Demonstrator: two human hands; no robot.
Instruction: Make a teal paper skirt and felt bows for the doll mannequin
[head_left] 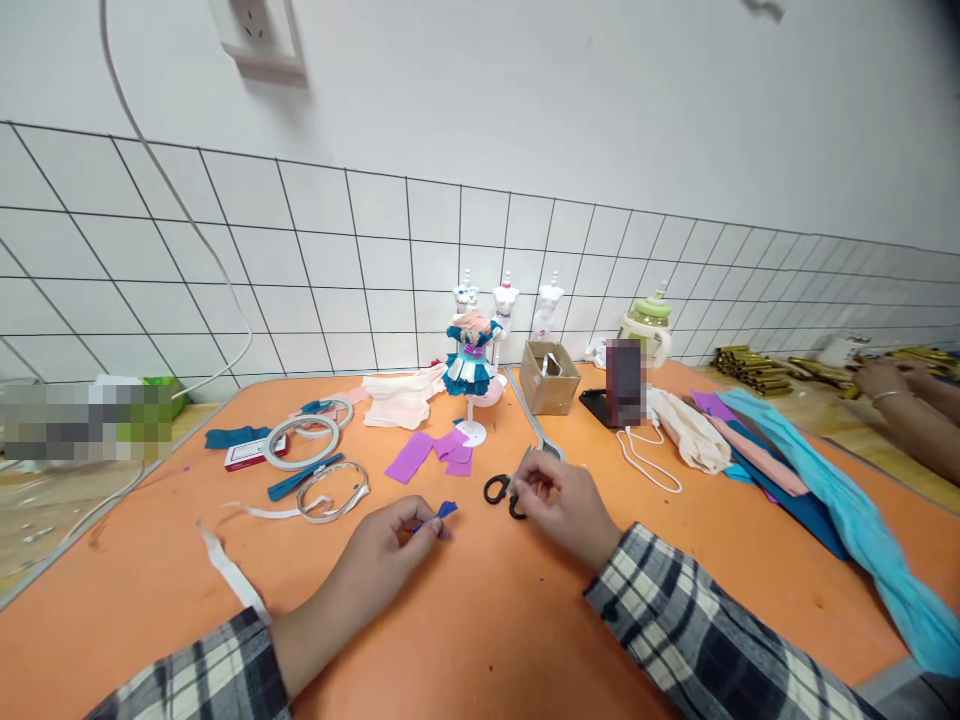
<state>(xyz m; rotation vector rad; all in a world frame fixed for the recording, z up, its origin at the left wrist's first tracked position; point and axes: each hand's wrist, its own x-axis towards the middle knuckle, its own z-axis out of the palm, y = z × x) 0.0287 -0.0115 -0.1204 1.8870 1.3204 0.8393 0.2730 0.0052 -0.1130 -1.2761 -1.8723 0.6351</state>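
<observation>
Basically, both hands were over the orange surface (pixel 480 630), plaid sleeves at the wrists. Left hand (pixel 386 550) had a small blue fabric scrap (pixel 447 509) pinched between thumb and fingers, one end poking out past the fingertips. Right hand (pixel 566 505) was curled, thumb and fingertips close together, right at the black-handled scissors (pixel 505 483); it covered part of one loop, and could not tell whether it gripped them or just sat over them. Scissors lay flat, blades pointing away from the person.

Just beyond, purple fabric pieces (pixel 409 457) lay in front and to the left of a small dress form (pixel 471 370) in a teal-and-white ruffled outfit with a purple bow. White mini mannequins (pixel 550 302) stood behind it, near a cardboard box (pixel 547 397). Left side: ring-shaped rolls, a red-and-white box (pixel 246 456), teal strips, and a white ribbon (pixel 232 572) near the left forearm. Right side: a dark phone-like device, pixelated, with white cable (pixel 645 465), a green-lidded jug (pixel 651 312), and long light-blue cloth (pixel 847 510). Another person's hand showed at the far right.
</observation>
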